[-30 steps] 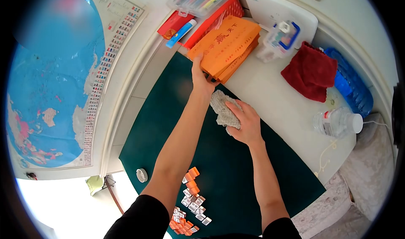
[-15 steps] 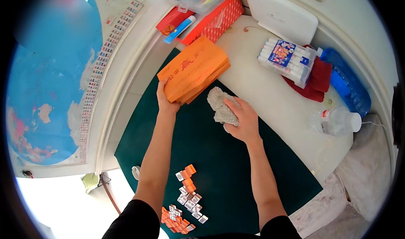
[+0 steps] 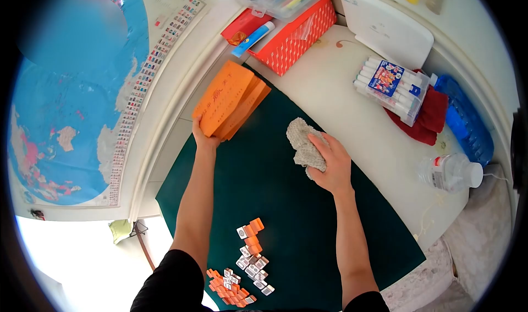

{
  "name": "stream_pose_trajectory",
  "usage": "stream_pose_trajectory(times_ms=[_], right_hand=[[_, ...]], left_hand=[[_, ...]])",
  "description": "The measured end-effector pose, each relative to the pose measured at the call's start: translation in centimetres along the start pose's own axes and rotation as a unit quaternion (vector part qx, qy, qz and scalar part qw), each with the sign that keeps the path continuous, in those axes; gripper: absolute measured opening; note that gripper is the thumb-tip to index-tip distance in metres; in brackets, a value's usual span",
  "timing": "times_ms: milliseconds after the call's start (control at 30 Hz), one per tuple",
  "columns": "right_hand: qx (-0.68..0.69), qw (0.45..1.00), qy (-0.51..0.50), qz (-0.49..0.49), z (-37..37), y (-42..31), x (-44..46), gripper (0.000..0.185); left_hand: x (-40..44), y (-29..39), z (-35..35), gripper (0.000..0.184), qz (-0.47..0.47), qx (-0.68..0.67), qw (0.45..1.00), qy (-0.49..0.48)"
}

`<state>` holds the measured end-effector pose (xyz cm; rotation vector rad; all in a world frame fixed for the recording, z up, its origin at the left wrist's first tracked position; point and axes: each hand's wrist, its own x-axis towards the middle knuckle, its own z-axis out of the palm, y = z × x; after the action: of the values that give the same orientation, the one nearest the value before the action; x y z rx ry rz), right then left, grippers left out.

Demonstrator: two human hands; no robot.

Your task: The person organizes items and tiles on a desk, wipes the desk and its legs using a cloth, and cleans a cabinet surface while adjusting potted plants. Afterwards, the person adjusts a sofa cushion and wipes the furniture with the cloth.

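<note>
My left hand [image 3: 205, 137] grips the lower left corner of an orange folded case [image 3: 228, 100] with dark printed characters, held over the far left edge of the dark green mat [image 3: 275, 202]. My right hand [image 3: 333, 166] has its fingers pressed on a crumpled grey cloth [image 3: 304, 144] near the mat's right edge. Orange-backed white tiles [image 3: 254, 260] lie in a loose line on the mat, and more are bunched in a cluster [image 3: 228, 287] at its near left edge.
On the pale tabletop [image 3: 324, 92] are a red patterned box [image 3: 297, 39], a blue tube [image 3: 253, 39], a marker case [image 3: 393, 89], a dark red cloth [image 3: 434, 116], a blue bottle [image 3: 465, 119], a clear bottle [image 3: 451, 172] and a white device [image 3: 388, 28].
My left hand has carried the orange case leftward off the pale tabletop, leaving the marker case in view there. My right hand still holds the grey cloth in nearly the same spot.
</note>
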<state>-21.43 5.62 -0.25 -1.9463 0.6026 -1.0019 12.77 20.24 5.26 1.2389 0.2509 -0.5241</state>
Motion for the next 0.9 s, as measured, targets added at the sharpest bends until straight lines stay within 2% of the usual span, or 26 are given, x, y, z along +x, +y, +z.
stream_pose_trajectory(times_ms=[100,200,333,433,467,567,600,633,667,700,767,800,833,867,900], right_hand=[[0.000,1.000,0.008,-0.004,0.1,0.0,0.0,0.067],[-0.008,1.000,0.014,-0.009,0.2,0.2,-0.1,0.066],[-0.005,1.000,0.017,-0.013,0.3,0.4,-0.2,0.065],[-0.001,1.000,0.019,-0.016,0.5,0.6,-0.3,0.065],[0.001,1.000,0.017,-0.016,0.5,0.6,-0.4,0.064],[-0.002,1.000,0.015,-0.015,0.2,0.6,-0.4,0.065],[-0.003,1.000,0.016,-0.017,0.2,0.5,-0.3,0.065],[-0.003,1.000,0.018,-0.018,0.2,0.4,-0.4,0.065],[-0.014,0.999,0.022,-0.027,0.2,0.5,-0.4,0.066],[-0.012,0.999,0.025,-0.027,0.2,0.5,-0.3,0.065],[-0.011,0.999,0.023,-0.030,0.1,0.5,-0.3,0.064],[-0.017,0.999,0.023,-0.028,0.1,0.5,-0.5,0.063],[-0.022,0.999,0.023,-0.026,0.2,0.5,-0.6,0.062],[-0.027,0.999,0.024,-0.027,0.4,0.7,-0.6,0.061],[-0.022,0.999,0.022,-0.034,0.5,1.0,-0.8,0.059]], left_hand=[[2.3,0.1,1.5,0.054,0.020,-0.022,1.000,0.005],[3.5,0.5,3.0,0.054,-0.001,0.002,1.000,0.024],[5.6,1.0,3.9,0.051,0.046,-0.022,0.998,-0.040],[8.3,2.0,2.5,0.049,0.038,-0.001,0.998,-0.045],[8.7,2.2,2.1,0.048,0.066,0.033,0.996,-0.054],[8.1,3.4,1.6,0.045,0.055,0.128,0.990,-0.028],[7.5,2.9,1.7,0.042,0.138,0.187,0.972,0.026],[6.4,2.8,1.5,0.039,0.222,0.244,0.941,0.078],[3.1,1.6,2.8,0.037,0.373,0.284,0.880,0.081],[-1.6,-0.6,5.6,0.036,0.516,0.311,0.794,0.081],[-9.3,-5.2,10.7,0.032,0.524,0.425,0.732,-0.097],[-11.2,-7.9,12.8,0.037,0.515,0.462,0.696,-0.194],[-13.4,-10.0,15.4,0.044,0.465,0.535,0.644,-0.289],[-14.9,-12.1,18.1,0.054,0.474,0.482,0.590,-0.442],[-15.7,-14.9,20.6,0.066,0.523,0.481,0.516,-0.479]])
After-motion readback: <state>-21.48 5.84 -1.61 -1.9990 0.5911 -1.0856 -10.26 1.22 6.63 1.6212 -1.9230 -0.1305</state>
